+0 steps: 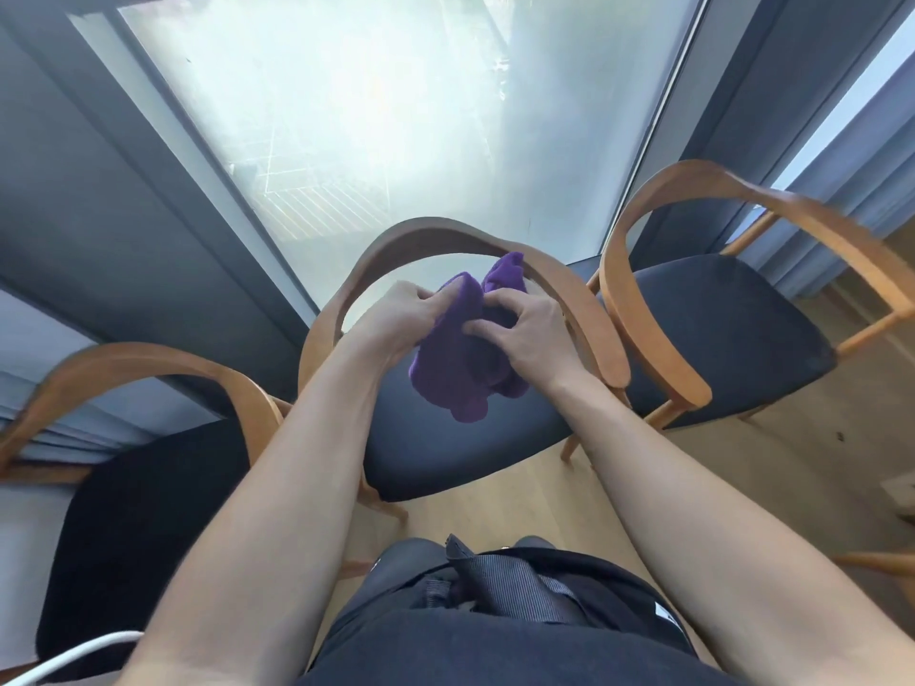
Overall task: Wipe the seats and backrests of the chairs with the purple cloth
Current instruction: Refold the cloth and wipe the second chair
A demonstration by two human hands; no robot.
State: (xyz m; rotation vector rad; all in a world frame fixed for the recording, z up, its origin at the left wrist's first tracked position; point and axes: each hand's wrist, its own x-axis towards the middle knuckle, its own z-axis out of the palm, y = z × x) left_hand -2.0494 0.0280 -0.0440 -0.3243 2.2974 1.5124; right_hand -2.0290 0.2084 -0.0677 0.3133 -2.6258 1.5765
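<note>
Three chairs stand in a row before the window (371, 116). The middle chair (445, 453) is directly ahead, the left chair (138, 487) and right chair (718, 339) just beside it, with only narrow gaps between their wooden frames. The middle chair's curved backrest arcs close behind both hands. A strip of wooden floor (520, 492) lies open between the seat's front edge and our body. A white cable (74, 656) crosses the lower left corner.

The purple cloth (455, 373) is deep violet, soft-piled and bunched in thick folds. We hold it above the middle seat; one lobe rises against the backrest rail, and the lower end hangs toward the seat. We cannot tell whether it touches.

The left hand (396, 314) has its fingers curled into the cloth's upper left fold. The right hand (534, 339) pinches the folds from the right.

A small white mark (661, 615) on the dark garment is too small to read.
</note>
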